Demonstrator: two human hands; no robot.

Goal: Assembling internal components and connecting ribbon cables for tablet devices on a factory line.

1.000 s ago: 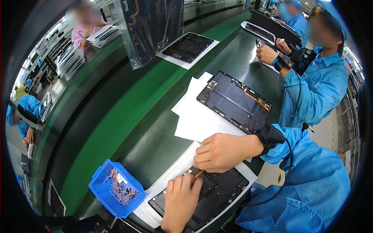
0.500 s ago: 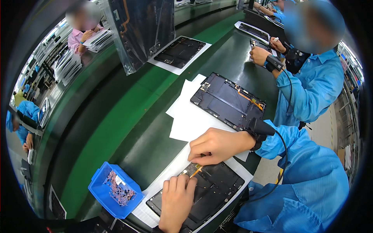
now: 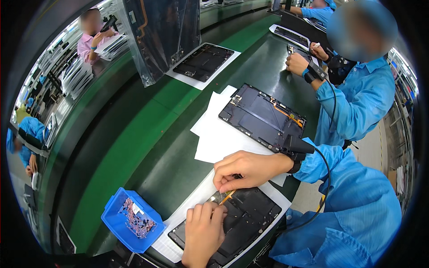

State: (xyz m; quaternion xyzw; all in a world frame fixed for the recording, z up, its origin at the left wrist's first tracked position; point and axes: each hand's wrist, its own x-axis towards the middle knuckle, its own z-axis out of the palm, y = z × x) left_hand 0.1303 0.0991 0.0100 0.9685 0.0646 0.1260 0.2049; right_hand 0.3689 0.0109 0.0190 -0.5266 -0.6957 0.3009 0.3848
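A black open tablet housing [image 3: 250, 213] lies on white paper right in front of me, with an orange ribbon cable [image 3: 227, 197] near its far edge. My right hand [image 3: 246, 169] reaches in from the right above that edge, thumb and forefinger pinched near a thin wire-like piece too small to make out. My left hand [image 3: 203, 230] rests on the housing's left part, its fingers curled together, their tips by the near end of the ribbon cable. Whatever the left fingertips hold, if anything, is hidden. Left of the housing stands a blue bin [image 3: 134, 221] with thin pink wires [image 3: 136, 219] inside.
A second tablet housing [image 3: 263, 116] rests on white sheets [image 3: 214, 129] beyond my right hand. Farther off, another housing [image 3: 203, 62] sits on the green conveyor belt [image 3: 147, 129] beside a bagged dark panel [image 3: 163, 35]. A co-worker in blue [image 3: 357, 98] works at the right.
My right hand has shifted slightly left; my left hand has barely moved. The housing on the belt has slid a little nearer and left. A distant person in pink now holds up a dark object.
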